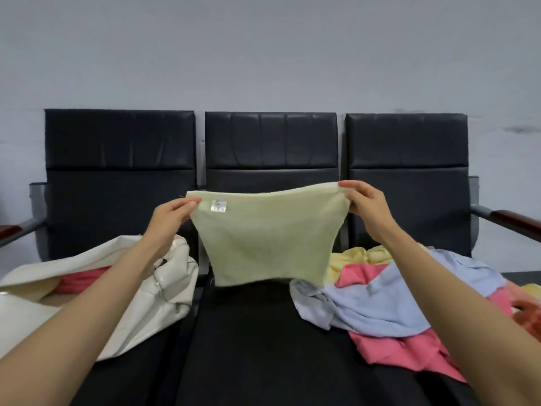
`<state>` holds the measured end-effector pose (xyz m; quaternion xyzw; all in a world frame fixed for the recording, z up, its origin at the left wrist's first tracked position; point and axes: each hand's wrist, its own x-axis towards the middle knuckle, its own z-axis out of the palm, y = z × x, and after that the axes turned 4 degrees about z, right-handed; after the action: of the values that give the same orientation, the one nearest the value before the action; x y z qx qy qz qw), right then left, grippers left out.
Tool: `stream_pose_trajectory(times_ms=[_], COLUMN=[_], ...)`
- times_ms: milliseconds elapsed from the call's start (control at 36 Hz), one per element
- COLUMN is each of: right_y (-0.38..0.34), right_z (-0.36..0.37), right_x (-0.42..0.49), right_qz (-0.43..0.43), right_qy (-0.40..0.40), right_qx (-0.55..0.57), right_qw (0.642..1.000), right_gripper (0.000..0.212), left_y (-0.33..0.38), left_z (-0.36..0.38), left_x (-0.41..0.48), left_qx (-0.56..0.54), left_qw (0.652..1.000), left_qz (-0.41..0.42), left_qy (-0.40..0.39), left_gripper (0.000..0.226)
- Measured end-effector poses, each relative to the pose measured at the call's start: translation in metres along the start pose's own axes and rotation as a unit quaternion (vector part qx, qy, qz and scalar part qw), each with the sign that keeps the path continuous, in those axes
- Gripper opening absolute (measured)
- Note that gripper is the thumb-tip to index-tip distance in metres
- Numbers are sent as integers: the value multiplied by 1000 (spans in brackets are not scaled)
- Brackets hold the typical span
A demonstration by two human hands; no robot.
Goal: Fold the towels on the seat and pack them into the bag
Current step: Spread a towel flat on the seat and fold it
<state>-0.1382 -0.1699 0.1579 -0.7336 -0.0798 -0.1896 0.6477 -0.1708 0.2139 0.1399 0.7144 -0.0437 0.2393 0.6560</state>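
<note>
Pale green and stretched flat at the centre: pinching the green towel point(269, 238) by both top corners, left hand point(172, 215) at 9 o'clock with thumb and fingers clamped on the hem, right hand point(366, 206) at 3 o'clock gripping the other corner the same way. Holding it in the air above the black middle seat point(248, 347), lower edge hanging over the cushion, white label point(219, 206) showing near the left corner. Blocking part of the middle backrest point(270, 139) with the cloth. Passing the bare left forearm in front of the cream bag point(164, 291) slumping at 8 o'clock, mouth gaping, pink cloth point(79, 281) lying inside. Crossing the right forearm over the loose heap at 4 o'clock: blue towel point(389, 297) sprawling on top, pink towel point(409, 353) spreading under it toward the seat's front, yellow towel point(360, 254) bunching behind. Catching a wood-capped armrest point(512, 218) far out at 3 o'clock, grey wall point(263, 54) rising at 12.
</note>
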Motion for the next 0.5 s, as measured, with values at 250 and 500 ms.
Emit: stream_pose_trajectory(times_ms=[250, 500], right_y=[32, 114], right_z=[-9, -21], right_x=[-61, -133], right_qz=[70, 266], right_qy=[-66, -237], right_qx=[-43, -131], right_qw=[994, 925], right_gripper=[25, 18], left_y=[-36, -87], left_z=[-17, -30], left_x=[-75, -144], left_qx=[26, 100], left_qw=[995, 935], left_qz=[-86, -282], left_qy=[-43, -191], left_gripper=[19, 28])
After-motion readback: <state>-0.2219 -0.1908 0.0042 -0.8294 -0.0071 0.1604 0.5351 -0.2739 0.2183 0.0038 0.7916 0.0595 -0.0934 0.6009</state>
